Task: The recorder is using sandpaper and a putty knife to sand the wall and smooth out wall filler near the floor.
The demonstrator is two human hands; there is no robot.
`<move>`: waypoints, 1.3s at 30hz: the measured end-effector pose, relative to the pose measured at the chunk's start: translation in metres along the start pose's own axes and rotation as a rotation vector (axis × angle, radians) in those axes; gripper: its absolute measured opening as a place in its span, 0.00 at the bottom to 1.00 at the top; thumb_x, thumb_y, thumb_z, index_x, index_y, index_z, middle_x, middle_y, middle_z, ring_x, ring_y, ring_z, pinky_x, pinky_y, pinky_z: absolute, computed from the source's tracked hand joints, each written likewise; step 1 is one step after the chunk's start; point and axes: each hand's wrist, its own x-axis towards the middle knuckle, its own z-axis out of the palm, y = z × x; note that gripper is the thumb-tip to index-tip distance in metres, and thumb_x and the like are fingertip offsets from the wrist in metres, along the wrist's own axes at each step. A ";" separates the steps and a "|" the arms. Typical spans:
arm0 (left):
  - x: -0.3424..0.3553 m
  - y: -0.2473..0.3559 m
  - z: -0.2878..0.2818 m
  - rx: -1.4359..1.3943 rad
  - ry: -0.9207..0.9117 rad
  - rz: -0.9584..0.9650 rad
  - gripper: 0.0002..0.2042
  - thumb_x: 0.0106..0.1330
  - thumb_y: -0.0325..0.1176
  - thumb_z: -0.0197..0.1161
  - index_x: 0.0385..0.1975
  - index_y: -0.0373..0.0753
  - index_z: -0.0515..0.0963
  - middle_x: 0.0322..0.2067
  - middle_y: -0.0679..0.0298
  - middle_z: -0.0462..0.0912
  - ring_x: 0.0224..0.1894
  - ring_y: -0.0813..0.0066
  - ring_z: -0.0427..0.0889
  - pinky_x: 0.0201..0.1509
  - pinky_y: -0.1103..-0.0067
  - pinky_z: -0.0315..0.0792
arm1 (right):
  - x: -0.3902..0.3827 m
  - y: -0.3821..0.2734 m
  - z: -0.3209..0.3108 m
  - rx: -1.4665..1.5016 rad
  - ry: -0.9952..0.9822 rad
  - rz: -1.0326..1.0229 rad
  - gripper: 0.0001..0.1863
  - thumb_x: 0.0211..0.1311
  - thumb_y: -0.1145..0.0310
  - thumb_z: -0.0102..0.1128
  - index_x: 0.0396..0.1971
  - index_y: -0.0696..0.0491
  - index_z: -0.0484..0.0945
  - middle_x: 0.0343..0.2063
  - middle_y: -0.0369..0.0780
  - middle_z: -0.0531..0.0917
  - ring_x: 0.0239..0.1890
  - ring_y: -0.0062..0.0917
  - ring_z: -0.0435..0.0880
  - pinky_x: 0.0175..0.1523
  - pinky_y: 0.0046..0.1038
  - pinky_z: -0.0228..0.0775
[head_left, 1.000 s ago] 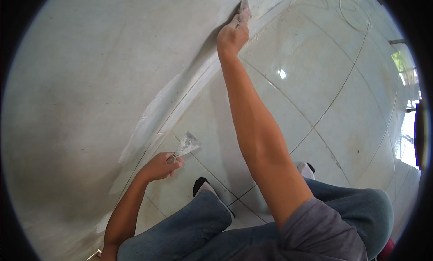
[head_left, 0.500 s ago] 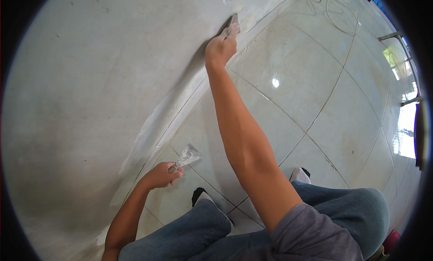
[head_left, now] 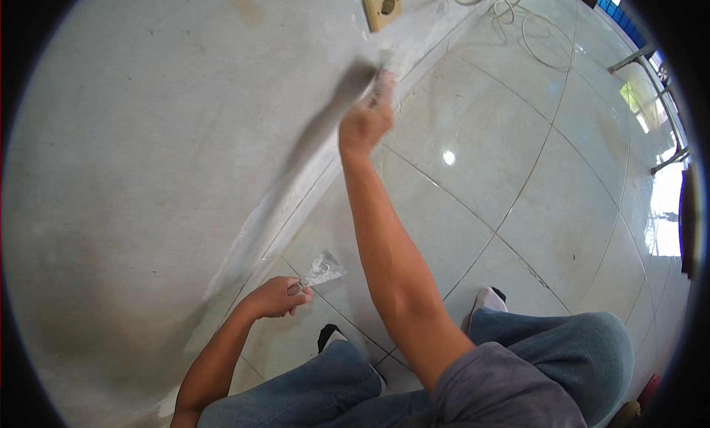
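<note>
left hand (head_left: 277,298) grips scraper (head_left: 325,270), projecting forward-right. right hand (head_left: 365,125) holds blurred tool (head_left: 385,61) ahead, by wall (head_left: 148,169); contact unclear.

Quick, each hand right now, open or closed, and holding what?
Left hand: closed, holding a putty knife.
Right hand: closed around a tool too blurred to identify.

The head view (one fisheye lens, the left of a side-by-side pair) looks steeply down and forward from the person's head. The grey sleeve (head_left: 503,391) lies nearest, left hand (head_left: 276,298) beyond, right hand (head_left: 367,125) farther off; wall (head_left: 148,169) fills the left side, tiled floor (head_left: 547,199) the right.
</note>
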 end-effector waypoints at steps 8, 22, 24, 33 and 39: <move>0.006 0.009 0.000 0.022 -0.042 0.046 0.15 0.66 0.42 0.63 0.45 0.39 0.78 0.20 0.69 0.76 0.19 0.84 0.71 0.24 0.82 0.66 | 0.016 -0.018 -0.014 0.072 -0.193 0.279 0.22 0.74 0.72 0.40 0.63 0.58 0.69 0.58 0.53 0.76 0.61 0.39 0.76 0.68 0.32 0.61; 0.022 0.029 -0.006 0.051 -0.099 0.118 0.16 0.65 0.43 0.63 0.45 0.39 0.78 0.21 0.69 0.77 0.21 0.83 0.72 0.25 0.82 0.68 | 0.016 0.039 0.005 0.027 -0.180 -0.183 0.27 0.60 0.89 0.41 0.61 0.61 0.70 0.63 0.50 0.72 0.68 0.37 0.68 0.71 0.29 0.58; 0.027 0.038 -0.012 0.075 -0.084 0.115 0.16 0.66 0.43 0.63 0.46 0.39 0.78 0.21 0.69 0.76 0.21 0.83 0.72 0.25 0.82 0.68 | 0.017 0.037 0.004 0.012 -0.228 0.050 0.27 0.61 0.88 0.42 0.62 0.60 0.70 0.64 0.50 0.71 0.69 0.37 0.66 0.72 0.31 0.56; -0.036 0.081 -0.062 0.445 0.454 0.299 0.22 0.65 0.38 0.62 0.54 0.32 0.71 0.28 0.51 0.81 0.30 0.61 0.81 0.40 0.71 0.74 | 0.042 -0.097 0.024 0.352 -0.289 -0.630 0.28 0.58 0.87 0.45 0.60 0.56 0.72 0.62 0.51 0.72 0.68 0.40 0.66 0.71 0.35 0.59; -0.129 0.169 -0.072 0.495 0.860 0.458 0.15 0.64 0.30 0.62 0.49 0.30 0.75 0.29 0.48 0.82 0.32 0.60 0.82 0.42 0.71 0.74 | -0.001 0.054 -0.009 0.134 -0.274 -0.114 0.28 0.59 0.87 0.41 0.61 0.57 0.72 0.61 0.51 0.73 0.67 0.41 0.68 0.70 0.33 0.61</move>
